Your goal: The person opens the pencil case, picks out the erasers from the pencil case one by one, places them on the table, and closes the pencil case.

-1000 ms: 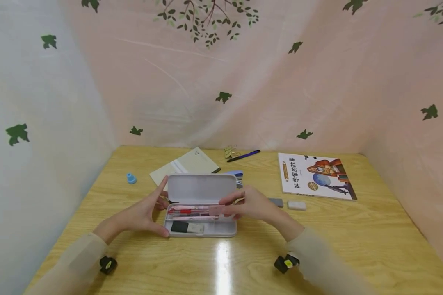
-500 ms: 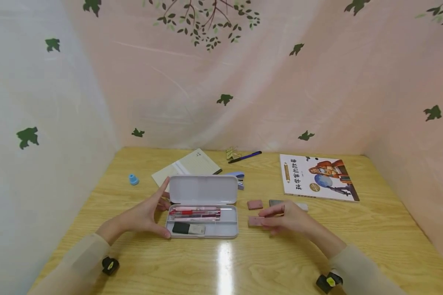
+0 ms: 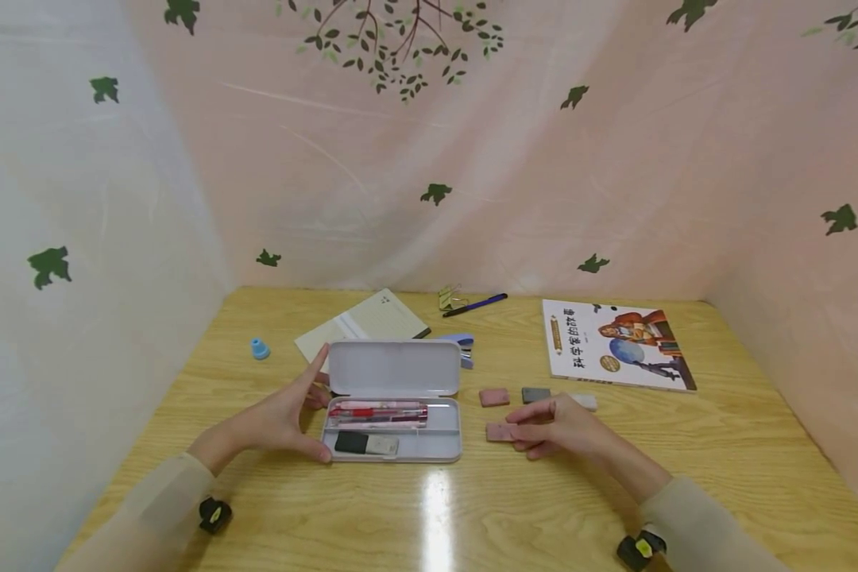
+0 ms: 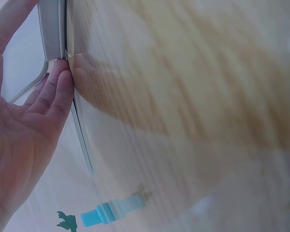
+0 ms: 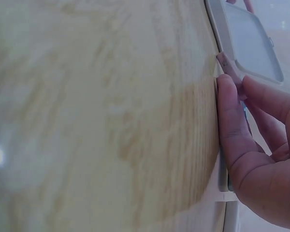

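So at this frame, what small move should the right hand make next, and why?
Probably let go of the pink eraser and draw back. The right hand pinches it low at the table, beside another pink eraser, while the left hand steadies the open pencil case.

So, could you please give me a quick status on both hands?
Left hand steadies open pencil case. Right hand pinches pink eraser on table. Nothing between.

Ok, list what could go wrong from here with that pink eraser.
1. The right hand pinches the pink eraser only by one end, so it may slip.
2. A second pink eraser lies close by and could get knocked.
3. The left hand only braces the pencil case; a bump might shift it.
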A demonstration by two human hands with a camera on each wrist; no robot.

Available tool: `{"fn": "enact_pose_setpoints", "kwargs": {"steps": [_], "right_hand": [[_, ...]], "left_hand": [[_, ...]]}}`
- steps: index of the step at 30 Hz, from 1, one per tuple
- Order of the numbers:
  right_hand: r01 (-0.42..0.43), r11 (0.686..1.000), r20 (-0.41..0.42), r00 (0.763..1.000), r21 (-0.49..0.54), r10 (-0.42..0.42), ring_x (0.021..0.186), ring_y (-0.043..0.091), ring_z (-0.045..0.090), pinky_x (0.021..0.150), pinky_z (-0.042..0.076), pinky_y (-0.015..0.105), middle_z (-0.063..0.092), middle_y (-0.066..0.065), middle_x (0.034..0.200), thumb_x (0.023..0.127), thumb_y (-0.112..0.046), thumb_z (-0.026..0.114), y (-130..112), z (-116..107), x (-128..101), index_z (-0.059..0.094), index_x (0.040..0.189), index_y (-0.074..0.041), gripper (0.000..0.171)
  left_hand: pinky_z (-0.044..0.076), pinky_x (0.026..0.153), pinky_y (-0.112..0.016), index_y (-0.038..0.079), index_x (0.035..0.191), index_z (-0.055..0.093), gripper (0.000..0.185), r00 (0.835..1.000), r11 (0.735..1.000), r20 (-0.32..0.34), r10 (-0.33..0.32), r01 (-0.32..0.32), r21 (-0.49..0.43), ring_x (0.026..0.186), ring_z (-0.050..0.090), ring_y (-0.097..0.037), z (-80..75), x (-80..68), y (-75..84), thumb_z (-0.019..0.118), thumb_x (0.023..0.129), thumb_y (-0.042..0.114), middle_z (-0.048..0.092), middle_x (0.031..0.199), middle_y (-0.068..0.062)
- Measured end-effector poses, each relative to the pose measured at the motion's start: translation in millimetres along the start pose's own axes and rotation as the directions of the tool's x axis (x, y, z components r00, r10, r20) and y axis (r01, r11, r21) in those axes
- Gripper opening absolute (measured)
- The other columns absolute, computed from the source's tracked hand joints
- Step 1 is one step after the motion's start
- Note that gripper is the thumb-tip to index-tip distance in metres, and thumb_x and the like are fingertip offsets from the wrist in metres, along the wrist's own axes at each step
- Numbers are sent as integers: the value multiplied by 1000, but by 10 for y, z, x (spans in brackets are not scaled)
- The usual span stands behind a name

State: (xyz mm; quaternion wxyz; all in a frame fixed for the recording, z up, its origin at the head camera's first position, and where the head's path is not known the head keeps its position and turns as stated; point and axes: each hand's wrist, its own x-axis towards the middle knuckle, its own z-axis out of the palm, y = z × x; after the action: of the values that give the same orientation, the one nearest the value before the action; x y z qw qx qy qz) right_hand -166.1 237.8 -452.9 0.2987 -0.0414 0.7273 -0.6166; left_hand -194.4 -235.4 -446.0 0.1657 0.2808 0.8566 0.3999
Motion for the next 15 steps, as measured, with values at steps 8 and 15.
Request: {"fn": "enact_pose_setpoints", "kwargs": {"steps": [8,15], "right_hand": [[24,1000,-3,1000,-15,-24,85,24,74,75,63,37,73,15,102,96,-8,70,8,21,2,65,124,12,34],[17,1000,-24,1000,-24,-17,83,23,73,74,63,36,73,14,98,96,-11,71,28,27,21,65,125,10,36]], "left_hand": [[47,107,-44,24,160,-19,145,1000,1000,1,-17,17,1,119,55,-24,12,9,-1,95,71,33,42,143,-16],[46,107,-43,22,161,-19,146,1000,1000,1,-20,20,6,120,55,-24,9,12,0,95,71,33,42,143,-15]]}}
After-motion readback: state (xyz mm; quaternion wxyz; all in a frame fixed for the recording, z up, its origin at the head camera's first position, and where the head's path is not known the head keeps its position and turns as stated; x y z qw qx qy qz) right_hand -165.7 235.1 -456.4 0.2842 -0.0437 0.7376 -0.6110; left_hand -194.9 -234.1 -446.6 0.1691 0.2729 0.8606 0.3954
